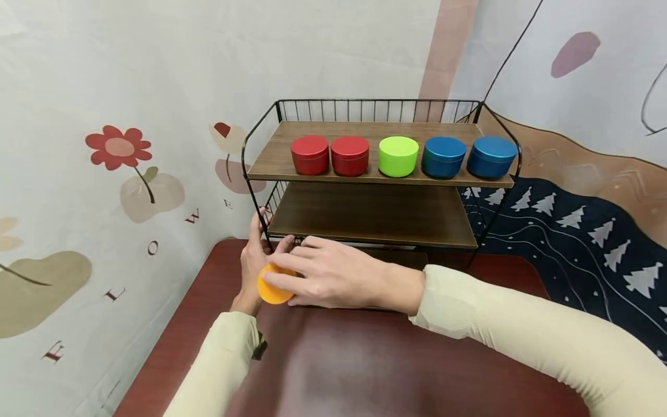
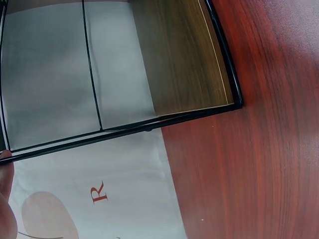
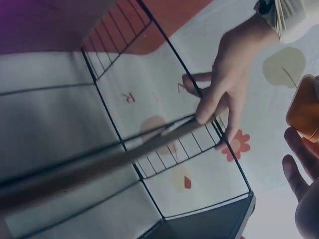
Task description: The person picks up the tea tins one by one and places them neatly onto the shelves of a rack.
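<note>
My right hand (image 1: pixel 333 272) holds a round orange tin (image 1: pixel 275 285) by its sides, the flat face turned toward me in the head view. In the right wrist view this tin (image 3: pixel 304 107) is at the right edge, by the fingertips. My left hand (image 3: pixel 230 82) grips the black wire frame at the left side of a tiered shelf rack (image 1: pixel 365 211), around the middle board's front corner. Only the left fingertips (image 2: pixel 5 177) show in the left wrist view. Seen from the head, the right hand overlaps part of the left hand and the lower rack.
Along the top board's front stand two red tins (image 1: pixel 310 155), a lime green tin (image 1: pixel 398 156) and two blue tins (image 1: pixel 443 157). The rack stands on a reddish-brown table (image 1: pixel 354 365). Behind it hangs a printed cloth (image 1: pixel 172 75).
</note>
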A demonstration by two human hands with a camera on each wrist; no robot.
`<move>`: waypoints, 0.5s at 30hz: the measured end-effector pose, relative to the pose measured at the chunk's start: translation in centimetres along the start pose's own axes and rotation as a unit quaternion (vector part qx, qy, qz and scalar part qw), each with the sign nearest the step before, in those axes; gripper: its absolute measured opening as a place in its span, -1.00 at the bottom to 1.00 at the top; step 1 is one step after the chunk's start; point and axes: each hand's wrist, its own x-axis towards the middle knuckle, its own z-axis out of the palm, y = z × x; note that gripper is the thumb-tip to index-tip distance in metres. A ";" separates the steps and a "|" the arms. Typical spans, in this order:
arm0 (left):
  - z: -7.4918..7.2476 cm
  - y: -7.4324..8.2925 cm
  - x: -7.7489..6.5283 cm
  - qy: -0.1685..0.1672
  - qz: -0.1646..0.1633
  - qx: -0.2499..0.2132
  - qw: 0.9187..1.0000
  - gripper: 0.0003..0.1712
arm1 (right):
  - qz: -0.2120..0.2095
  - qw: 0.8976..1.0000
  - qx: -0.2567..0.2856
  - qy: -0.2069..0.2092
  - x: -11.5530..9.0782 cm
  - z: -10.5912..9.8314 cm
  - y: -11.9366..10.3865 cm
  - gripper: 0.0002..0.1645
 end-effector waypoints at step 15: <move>0.4 -0.8 0.0 0.018 0.017 -0.004 1.000 -0.39 | 0.069 0.993 -0.012 0.099 3.6 -2.5 6.1 -0.50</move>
